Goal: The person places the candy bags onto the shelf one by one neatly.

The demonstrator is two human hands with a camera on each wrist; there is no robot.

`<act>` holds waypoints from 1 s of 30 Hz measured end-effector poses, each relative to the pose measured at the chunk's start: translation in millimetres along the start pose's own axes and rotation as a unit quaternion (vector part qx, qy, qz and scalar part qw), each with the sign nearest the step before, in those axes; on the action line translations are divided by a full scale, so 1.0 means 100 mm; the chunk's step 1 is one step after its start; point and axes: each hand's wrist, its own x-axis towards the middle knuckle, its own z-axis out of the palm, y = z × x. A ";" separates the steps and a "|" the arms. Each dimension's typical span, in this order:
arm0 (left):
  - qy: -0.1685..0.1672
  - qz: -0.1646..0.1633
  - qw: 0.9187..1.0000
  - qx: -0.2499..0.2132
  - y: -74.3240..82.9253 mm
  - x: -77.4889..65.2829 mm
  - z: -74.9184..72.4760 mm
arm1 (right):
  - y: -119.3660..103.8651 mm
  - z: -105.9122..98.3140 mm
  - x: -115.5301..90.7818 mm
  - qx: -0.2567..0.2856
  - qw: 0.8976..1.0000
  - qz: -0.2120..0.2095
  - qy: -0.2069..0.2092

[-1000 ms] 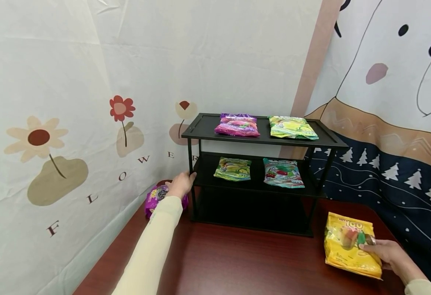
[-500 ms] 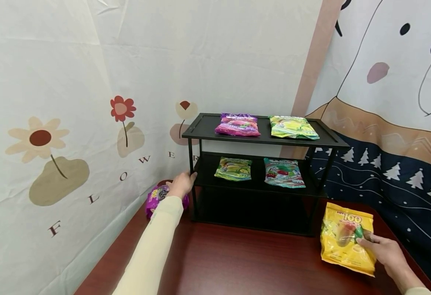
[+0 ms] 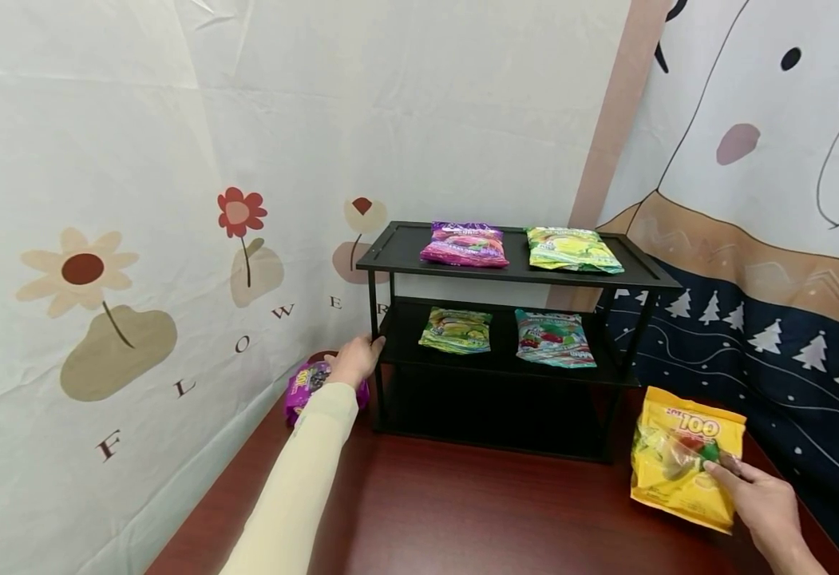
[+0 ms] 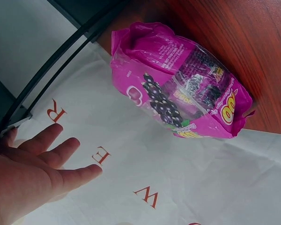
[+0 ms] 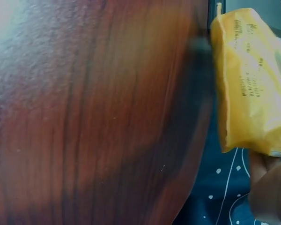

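Note:
My left hand (image 3: 356, 361) holds the left front post of a black three-tier rack (image 3: 512, 399) at the middle shelf. The left wrist view shows several fingers of this hand (image 4: 42, 173) spread out beside the post; the thumb is hidden there. Behind the hand lies a purple bag of gummy candy (image 4: 173, 89) with a dark berry picture. My right hand (image 3: 764, 499) pinches the right side of a yellow bag of gummy candy (image 3: 685, 487), held tilted above the table's right side. The right wrist view shows the bag's printed yellow side (image 5: 248, 84).
A purple candy bag (image 3: 465, 245) and a yellow-green one (image 3: 573, 250) lie on the top shelf. The middle shelf bears a green-yellow bag (image 3: 455, 331) and a light blue one (image 3: 554, 339). Printed cloth (image 3: 793, 383) hangs close along the red-brown table (image 3: 462, 511).
The yellow bag has been raised and tipped more upright, its front turned more toward the head camera, in the right hand's grip. The left hand stays at the rack post.

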 end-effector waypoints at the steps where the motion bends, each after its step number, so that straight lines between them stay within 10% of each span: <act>1: 0.001 0.001 1.000 0.000 0.00 0.00 0.00 | -0.01 -0.01 -0.02 0.008 1.000 -0.003 0.003; 20: -0.003 0.003 1.000 0.007 0.01 0.00 -0.01 | -0.18 0.15 -0.39 0.115 0.990 -0.065 0.038; 30: -0.001 0.001 1.000 0.002 0.01 -0.01 0.00 | -0.28 0.50 -0.58 0.080 0.990 -0.118 0.010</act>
